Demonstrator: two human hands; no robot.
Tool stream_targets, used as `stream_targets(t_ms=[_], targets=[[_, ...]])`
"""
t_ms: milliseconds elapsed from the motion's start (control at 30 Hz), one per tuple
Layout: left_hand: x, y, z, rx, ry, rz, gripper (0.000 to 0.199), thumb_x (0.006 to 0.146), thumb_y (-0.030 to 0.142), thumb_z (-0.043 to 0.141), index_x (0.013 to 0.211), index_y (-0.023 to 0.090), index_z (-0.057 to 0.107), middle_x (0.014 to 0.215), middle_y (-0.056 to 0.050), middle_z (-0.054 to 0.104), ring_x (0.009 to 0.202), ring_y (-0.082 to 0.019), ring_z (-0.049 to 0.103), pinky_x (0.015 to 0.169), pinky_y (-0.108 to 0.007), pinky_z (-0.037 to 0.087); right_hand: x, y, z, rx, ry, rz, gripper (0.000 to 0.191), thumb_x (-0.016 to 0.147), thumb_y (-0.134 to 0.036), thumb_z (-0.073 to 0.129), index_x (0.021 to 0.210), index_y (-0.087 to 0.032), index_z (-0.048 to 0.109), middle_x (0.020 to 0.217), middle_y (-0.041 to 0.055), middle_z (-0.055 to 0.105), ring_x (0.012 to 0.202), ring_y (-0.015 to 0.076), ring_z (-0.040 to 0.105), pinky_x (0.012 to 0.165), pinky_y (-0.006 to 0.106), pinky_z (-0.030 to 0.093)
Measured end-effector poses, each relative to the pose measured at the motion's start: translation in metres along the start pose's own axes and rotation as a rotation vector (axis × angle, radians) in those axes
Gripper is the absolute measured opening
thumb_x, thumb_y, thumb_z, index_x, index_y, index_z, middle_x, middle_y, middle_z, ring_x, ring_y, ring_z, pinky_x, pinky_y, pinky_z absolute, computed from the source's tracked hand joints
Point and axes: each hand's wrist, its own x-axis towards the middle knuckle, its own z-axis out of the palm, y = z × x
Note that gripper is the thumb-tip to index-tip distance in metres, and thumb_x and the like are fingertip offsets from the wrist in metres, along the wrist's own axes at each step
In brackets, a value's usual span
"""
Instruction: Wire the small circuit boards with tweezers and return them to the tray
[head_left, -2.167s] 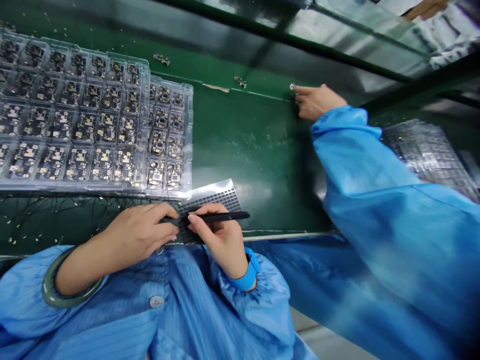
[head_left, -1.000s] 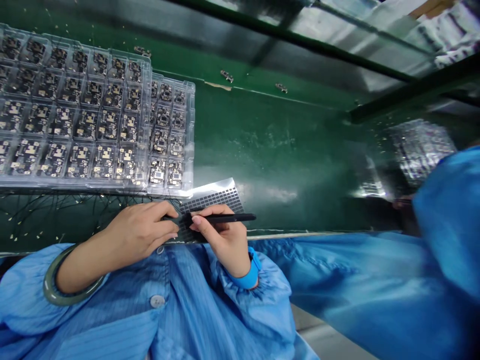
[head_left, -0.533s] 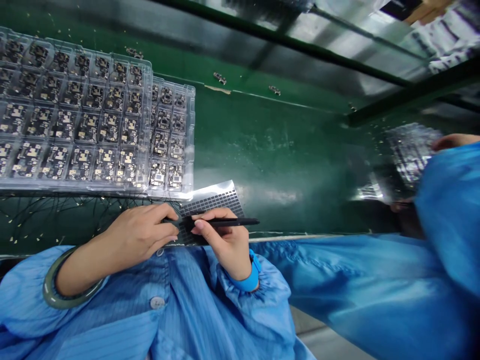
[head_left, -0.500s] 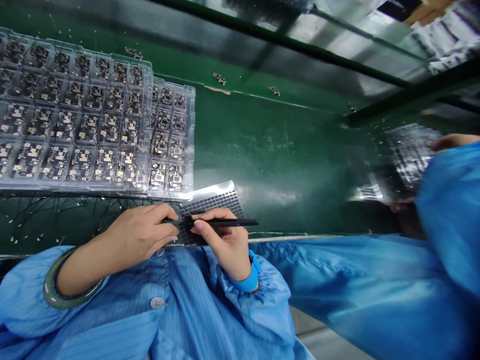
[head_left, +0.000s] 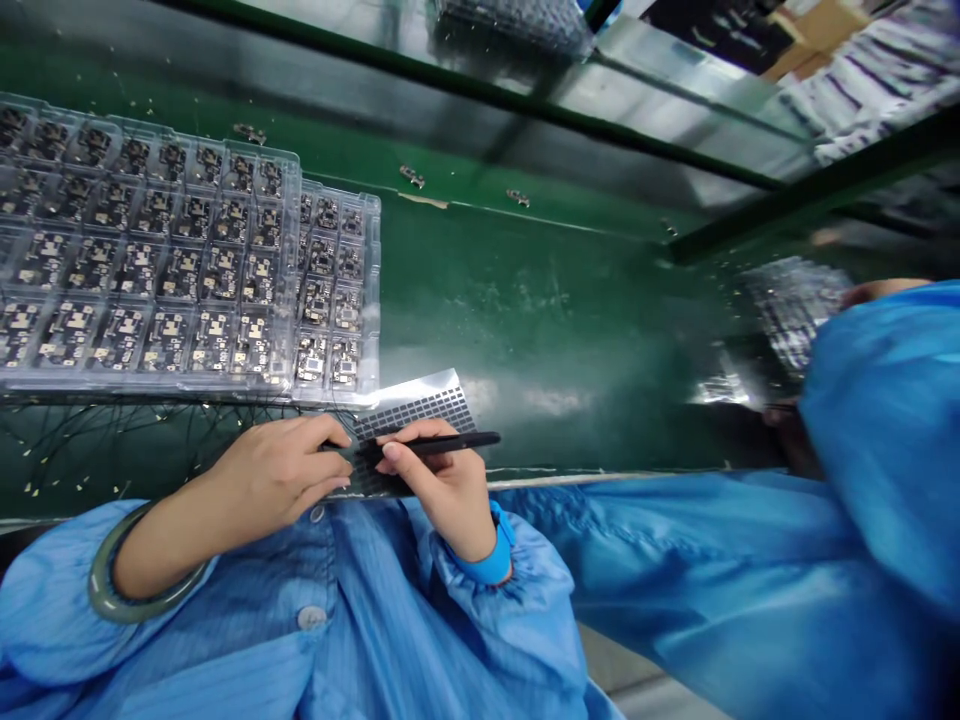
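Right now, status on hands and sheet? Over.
Right hand gripping dark pen-like tool. Left hand beside gridded sheet, grip unclear. Sheet partly hidden by right hand; board trays close by.

Slim, pen-shaped black tool (head_left: 465, 441): uniform. Thin rectangular silver-grey sheet (head_left: 420, 405): regular grid of small dark rectangles. Clear moulded-plastic tray (head_left: 187, 383): colourless. Small black circuit boards (head_left: 212, 337): gold-toned patches. Flat dark-green worktop (head_left: 487, 275): pale scuffs. Blue cloth smock (head_left: 232, 650): fine pinstripes. Smooth round bangle (head_left: 120, 606): grey-green. Narrow wristband (head_left: 491, 568): plain blue.
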Motion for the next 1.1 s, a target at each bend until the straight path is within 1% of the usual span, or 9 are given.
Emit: stream_targets(t_ms=[167, 300, 367, 467, 633, 767, 867, 967, 1100], targets=[[-0.001, -0.001, 0.001, -0.005, 0.0, -0.004, 0.023, 0.094, 0.021, 0.047, 0.089, 0.019, 0.069, 0.102, -0.008, 0.064, 0.081, -0.022, 0.065, 0.066, -0.035, 0.053, -0.001, 0.0, 0.001, -0.018, 0.018, 0.015, 0.022, 0.076, -0.036, 0.072, 0.085, -0.02, 0.061, 0.081, 0.0032, 0.073, 0.066, 0.0158, 0.071, 0.063, 0.026, 0.059], [-0.001, -0.001, -0.001, -0.073, -0.02, -0.04, 0.02, 0.095, 0.022, 0.046, 0.096, 0.018, 0.065, 0.101, -0.007, 0.065, 0.085, -0.02, 0.064, 0.072, -0.032, 0.051, -0.001, 0.0, 0.0, 0.014, 0.051, 0.024, 0.023, 0.077, -0.039, 0.071, 0.083, -0.019, 0.061, 0.066, 0.0009, 0.071, 0.057, 0.015, 0.07, 0.058, 0.025, 0.059], [-0.001, 0.0, -0.004, -0.146, -0.041, -0.088, 0.017, 0.094, 0.023, 0.048, 0.102, 0.018, 0.062, 0.098, -0.005, 0.066, 0.082, -0.017, 0.063, 0.071, -0.029, 0.05, -0.001, -0.001, -0.001, 0.045, 0.054, 0.029, 0.024, 0.076, -0.039, 0.071, 0.082, -0.019, 0.061, 0.059, -0.0005, 0.068, 0.053, 0.0141, 0.068, 0.055, 0.024, 0.058], [-0.001, 0.001, -0.008, -0.211, -0.054, -0.152, 0.018, 0.093, 0.026, 0.05, 0.108, 0.018, 0.058, 0.099, -0.003, 0.065, 0.074, -0.014, 0.062, 0.068, -0.026, 0.049, -0.001, -0.005, -0.001, 0.1, 0.066, 0.031, 0.024, 0.075, -0.039, 0.073, 0.08, -0.018, 0.061, 0.057, -0.0008, 0.067, 0.049, 0.0122, 0.065, 0.051, 0.022, 0.056], [0.0, 0.003, -0.011, -0.303, -0.07, -0.2, 0.021, 0.094, 0.03, 0.049, 0.11, 0.019, 0.057, 0.1, -0.004, 0.065, 0.072, -0.013, 0.062, 0.068, -0.026, 0.048, -0.004, -0.01, 0.007, 0.165, 0.071, -0.003, 0.022, 0.075, -0.037, 0.074, 0.08, -0.019, 0.062, 0.056, -0.002, 0.066, 0.046, 0.012, 0.064, 0.049, 0.021, 0.055], [0.001, 0.004, -0.011, -0.376, -0.044, -0.218, 0.016, 0.095, 0.025, 0.047, 0.101, 0.019, 0.06, 0.095, -0.003, 0.065, 0.078, -0.015, 0.061, 0.071, -0.026, 0.047, -0.005, -0.012, 0.014, 0.197, 0.023, -0.031, 0.017, 0.077, -0.032, 0.072, 0.083, -0.02, 0.062, 0.068, 0.0005, 0.072, 0.049, 0.0111, 0.065, 0.05, 0.021, 0.057], [0.001, 0.005, -0.012, -0.398, -0.021, -0.233, 0.016, 0.094, 0.021, 0.046, 0.091, 0.018, 0.061, 0.087, -0.002, 0.064, 0.078, -0.014, 0.06, 0.07, -0.025, 0.045, -0.007, -0.012, 0.016, 0.185, 0.052, -0.089, 0.016, 0.079, -0.031, 0.071, 0.084, -0.02, 0.061, 0.082, 0.0029, 0.073, 0.051, 0.0109, 0.066, 0.052, 0.023, 0.058], [0.001, 0.006, -0.012, -0.404, -0.011, -0.256, 0.015, 0.093, 0.02, 0.047, 0.09, 0.017, 0.062, 0.084, -0.001, 0.063, 0.071, -0.013, 0.057, 0.064, -0.023, 0.042, -0.009, -0.011, 0.016, 0.145, 0.117, -0.165, 0.015, 0.079, -0.032, 0.07, 0.084, -0.02, 0.061, 0.084, 0.0031, 0.072, 0.052, 0.0108, 0.066, 0.054, 0.024, 0.058], [0.001, 0.007, -0.012, -0.407, 0.019, -0.279, 0.014, 0.093, 0.019, 0.047, 0.091, 0.017, 0.061, 0.083, -0.001, 0.061, 0.069, -0.011, 0.055, 0.062, -0.022, 0.042, -0.009, -0.008, 0.017, 0.076, 0.117, -0.187, 0.013, 0.079, -0.03, 0.07, 0.085, -0.021, 0.063, 0.083, 0.0028, 0.07, 0.058, 0.0125, 0.067, 0.059, 0.026, 0.059]])
